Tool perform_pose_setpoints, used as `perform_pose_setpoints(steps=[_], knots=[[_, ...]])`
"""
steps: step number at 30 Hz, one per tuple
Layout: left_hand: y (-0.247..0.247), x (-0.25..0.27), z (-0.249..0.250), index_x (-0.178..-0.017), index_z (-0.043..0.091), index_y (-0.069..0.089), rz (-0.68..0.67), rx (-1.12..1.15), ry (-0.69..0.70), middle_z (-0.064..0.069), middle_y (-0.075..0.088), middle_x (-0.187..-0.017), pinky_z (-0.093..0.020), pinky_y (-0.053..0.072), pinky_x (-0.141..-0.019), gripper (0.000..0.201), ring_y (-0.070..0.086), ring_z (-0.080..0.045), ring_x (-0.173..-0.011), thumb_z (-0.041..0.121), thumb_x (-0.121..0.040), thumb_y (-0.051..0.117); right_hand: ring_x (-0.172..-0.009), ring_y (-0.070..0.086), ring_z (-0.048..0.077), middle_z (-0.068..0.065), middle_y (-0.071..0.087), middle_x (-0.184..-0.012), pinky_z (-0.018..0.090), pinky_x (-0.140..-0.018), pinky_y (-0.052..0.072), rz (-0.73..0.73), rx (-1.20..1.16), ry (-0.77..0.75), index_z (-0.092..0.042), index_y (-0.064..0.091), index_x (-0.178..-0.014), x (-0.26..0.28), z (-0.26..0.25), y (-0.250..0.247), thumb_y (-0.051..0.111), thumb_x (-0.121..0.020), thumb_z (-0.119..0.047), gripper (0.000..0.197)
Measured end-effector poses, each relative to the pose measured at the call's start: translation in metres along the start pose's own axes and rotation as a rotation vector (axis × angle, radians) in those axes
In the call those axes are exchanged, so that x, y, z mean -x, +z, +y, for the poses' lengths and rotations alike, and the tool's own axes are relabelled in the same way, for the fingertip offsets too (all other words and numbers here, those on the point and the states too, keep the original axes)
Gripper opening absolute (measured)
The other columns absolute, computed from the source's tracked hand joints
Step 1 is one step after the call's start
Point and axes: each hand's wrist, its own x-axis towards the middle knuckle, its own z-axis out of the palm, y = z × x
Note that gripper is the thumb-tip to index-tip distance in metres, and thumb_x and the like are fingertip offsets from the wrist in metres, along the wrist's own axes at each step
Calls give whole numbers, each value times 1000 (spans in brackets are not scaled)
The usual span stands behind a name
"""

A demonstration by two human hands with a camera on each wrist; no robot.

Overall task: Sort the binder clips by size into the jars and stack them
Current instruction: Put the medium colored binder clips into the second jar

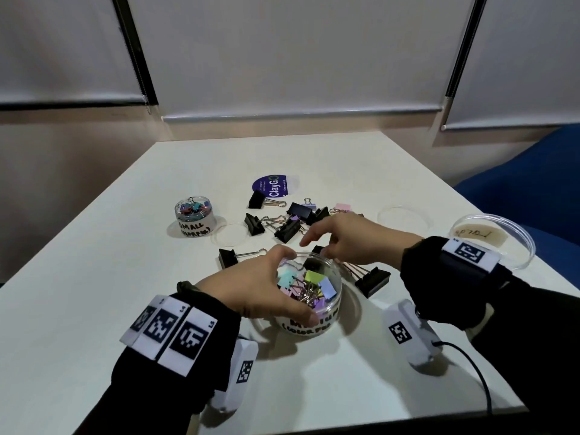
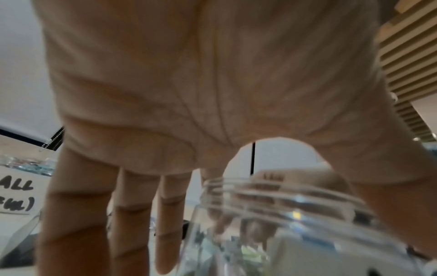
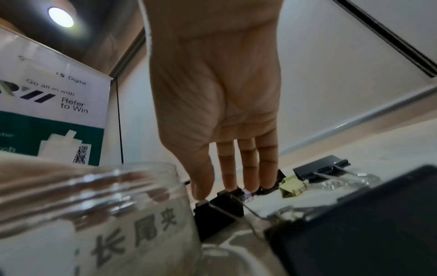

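Observation:
A clear jar (image 1: pixel 314 323) labelled medium stands near me and holds several pastel clips. My left hand (image 1: pixel 270 284) grips it, thumb on the near wall and fingers over the far rim. In the left wrist view the fingers (image 2: pixel 167 214) run down beside the jar (image 2: pixel 283 201). Just beyond the jar, my right hand (image 1: pixel 317 246) reaches down with straight fingers. In the right wrist view that right hand (image 3: pixel 224 188) has its thumb tip on a black clip (image 3: pixel 220 211) beside the jar (image 3: pixel 94 214). Nothing shows pinched.
A small jar (image 1: pixel 195 216) of coloured clips stands at the left, with a clear lid (image 1: pixel 228 238) beside it. Large black clips (image 1: pixel 260 199) (image 1: pixel 373 281) and a pink clip (image 1: pixel 343 207) lie scattered. At the right are another lid (image 1: pixel 403 219) and a wide jar (image 1: pixel 492 240) labelled large. A cable (image 1: pixel 470 362) trails at the near right.

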Motion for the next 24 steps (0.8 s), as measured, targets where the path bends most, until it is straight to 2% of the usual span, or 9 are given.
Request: perform_pose_setpoints(steps=[3, 5, 8, 10, 13, 16, 20, 24], knots=[[0, 5, -3, -137, 38, 29, -3, 18, -12, 21, 53, -97, -22, 51, -79, 99, 62, -1, -83, 48, -57, 87, -102, 58, 12, -6, 65, -112, 27, -82, 46, -42, 153, 14, -27, 74, -103, -6, -3, 3, 65, -87, -27, 18], [0, 8, -4, -136, 39, 30, 9, 25, -33, 21, 51, -96, -20, 50, -74, 98, 61, 0, -83, 48, -57, 87, -104, 58, 17, -3, 66, -110, 27, -79, 44, 19, 226, 15, -23, 74, -99, -12, -7, 2, 65, -85, -26, 16], [0, 10, -2, -135, 39, 30, 34, 20, -58, 23, 46, -92, -16, 46, -68, 94, 57, 3, -83, 49, -60, 85, -107, 57, 16, -3, 64, -114, 24, -74, 37, 48, 213, -44, -22, 70, -107, -24, -15, 4, 65, -85, -19, 22], [1, 10, -2, -135, 38, 30, 47, 12, -58, 25, 44, -90, -14, 43, -64, 93, 54, 6, -81, 50, -61, 85, -104, 59, 15, -2, 66, -111, 25, -75, 42, 0, 157, -101, -22, 69, -110, -31, -21, 8, 65, -85, -17, 26], [1, 10, -1, -136, 38, 28, 48, 7, -50, 27, 43, -89, -12, 40, -63, 95, 52, 9, -81, 50, -61, 85, -92, 61, 10, -3, 69, -104, 27, -79, 50, -144, 57, -116, -31, 69, -113, -42, -25, 8, 71, -84, -24, 30], [0, 9, -2, -133, 37, 31, 45, 17, -54, 25, 48, -92, -15, 45, -67, 93, 56, 6, -83, 49, -58, 86, -96, 63, 17, -1, 71, -101, 37, -85, 50, -259, 90, -102, -35, 71, -108, -49, -25, 6, 77, -76, -27, 33], [0, 8, -3, -127, 37, 32, 32, 35, -66, 21, 53, -95, -22, 51, -75, 89, 59, 1, -84, 49, -57, 87, -84, 59, 15, -1, 67, -92, 33, -74, 49, -195, 153, -128, -27, 73, -96, -52, -23, 13, 81, -72, -29, 25], [-2, 7, -4, -128, 36, 30, 31, 52, -69, 22, 51, -95, -20, 50, -76, 93, 58, 3, -85, 48, -56, 88, -79, 60, 15, -1, 67, -88, 30, -66, 48, -176, 192, -118, -25, 67, -84, -54, -20, 17, 78, -73, -16, 18]])
